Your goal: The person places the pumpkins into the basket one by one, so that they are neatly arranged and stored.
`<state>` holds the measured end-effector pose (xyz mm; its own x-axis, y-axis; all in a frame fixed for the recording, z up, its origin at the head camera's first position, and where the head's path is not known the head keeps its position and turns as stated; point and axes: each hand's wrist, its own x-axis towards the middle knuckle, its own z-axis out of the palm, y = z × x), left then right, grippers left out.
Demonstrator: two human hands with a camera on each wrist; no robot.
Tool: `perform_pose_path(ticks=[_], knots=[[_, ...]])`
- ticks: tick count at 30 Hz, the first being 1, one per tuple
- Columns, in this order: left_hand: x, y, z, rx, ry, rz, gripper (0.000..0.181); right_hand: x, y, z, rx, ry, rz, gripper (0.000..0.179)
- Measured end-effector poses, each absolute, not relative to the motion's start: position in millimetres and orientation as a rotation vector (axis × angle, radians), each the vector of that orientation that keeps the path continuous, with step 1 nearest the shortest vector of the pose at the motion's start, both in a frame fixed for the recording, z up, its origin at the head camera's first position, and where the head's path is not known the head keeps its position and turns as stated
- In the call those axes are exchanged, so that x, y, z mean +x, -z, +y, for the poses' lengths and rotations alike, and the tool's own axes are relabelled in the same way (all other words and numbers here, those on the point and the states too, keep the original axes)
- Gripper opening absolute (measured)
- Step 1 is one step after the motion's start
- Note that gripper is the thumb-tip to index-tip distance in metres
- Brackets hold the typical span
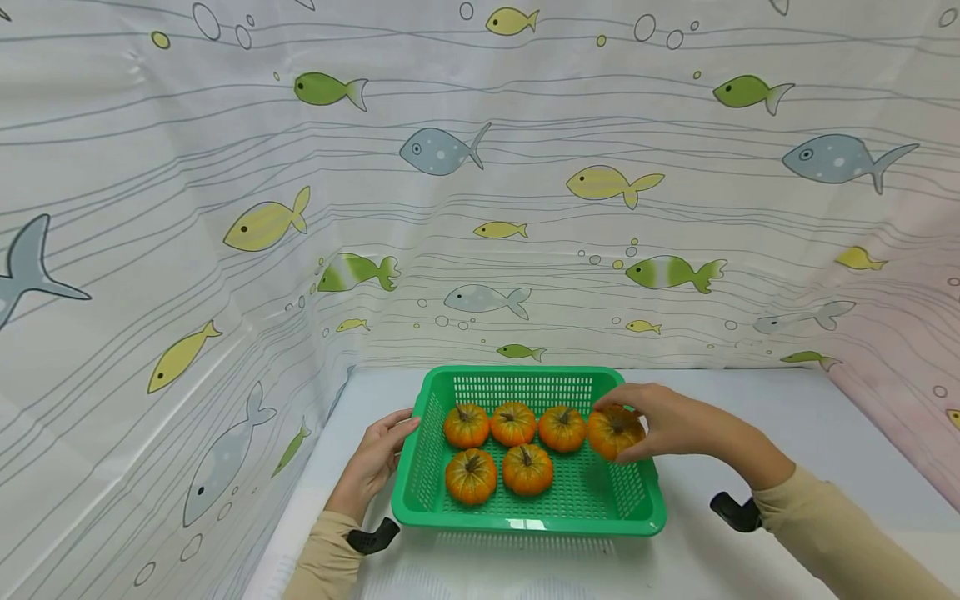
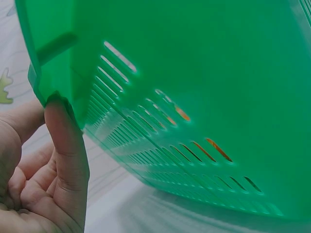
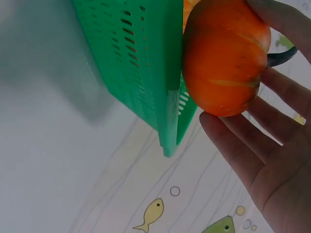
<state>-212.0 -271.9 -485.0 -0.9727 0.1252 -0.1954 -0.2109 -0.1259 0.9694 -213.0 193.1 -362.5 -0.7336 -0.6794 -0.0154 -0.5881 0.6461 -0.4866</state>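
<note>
A green plastic basket (image 1: 547, 525) with slotted walls stands on the table, with several small orange pumpkins inside. Its left rim is pinched by my left hand (image 1: 375, 457), thumb against the edge in the left wrist view. Over the basket's right end, my right hand (image 1: 671, 421) holds a small pumpkin (image 3: 226, 58) between thumb and fingers, stem toward the palm. In the right wrist view this pumpkin sits at rim height beside the basket wall (image 3: 141, 63). A back row has three pumpkins, including one (image 1: 562, 428) nearest the held one; two more, one of them a pumpkin (image 1: 527, 469), sit in front.
The white table (image 1: 720, 533) extends on both sides of the basket. Behind and to the left and right hangs a white sheet (image 1: 555, 300) printed with fish, its lower edge meeting the table just past the basket. Black straps sit at both wrists.
</note>
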Motion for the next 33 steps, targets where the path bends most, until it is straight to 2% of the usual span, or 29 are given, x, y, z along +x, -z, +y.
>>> perform_pose_path(ticks=[13,25,33], knots=[[-211,485,-271,-0.108,-2.197,1.912,0.056,-218,375,168,-1.077,0.516,2.613,0.067],[-212,486,-272,-0.083,-2.201,1.908,0.056,-219,376,144,-1.162,0.357,2.588,0.064],[-212,486,-272,-0.090,-2.204,1.908,0.056,-223,377,130,-1.091,0.260,2.559,0.064]])
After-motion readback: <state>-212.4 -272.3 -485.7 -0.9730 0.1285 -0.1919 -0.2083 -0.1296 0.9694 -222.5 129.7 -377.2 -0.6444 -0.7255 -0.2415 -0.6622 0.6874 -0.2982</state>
